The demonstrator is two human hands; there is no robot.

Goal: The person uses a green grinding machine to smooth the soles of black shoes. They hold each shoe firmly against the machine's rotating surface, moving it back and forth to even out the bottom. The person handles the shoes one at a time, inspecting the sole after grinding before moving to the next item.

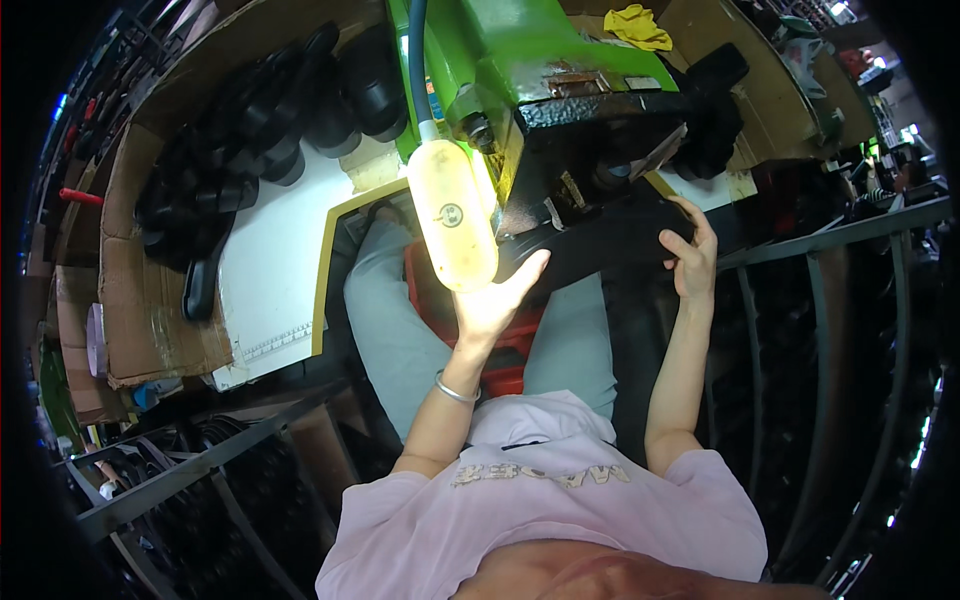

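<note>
A long, smooth, curved black piece [620,238] was held by the half-curled right hand [696,258]; the left hand [494,304] was positioned thumb outstretched, its grip impossible to tell.

The lamp [452,215] hides part of the left hand [488,308], whose fingers are out of sight behind it and the black piece [622,240]. That piece merges with the dark part of the machine [550,45], its far outline unclear. The top edge crops machine and cord [417,70].
</note>
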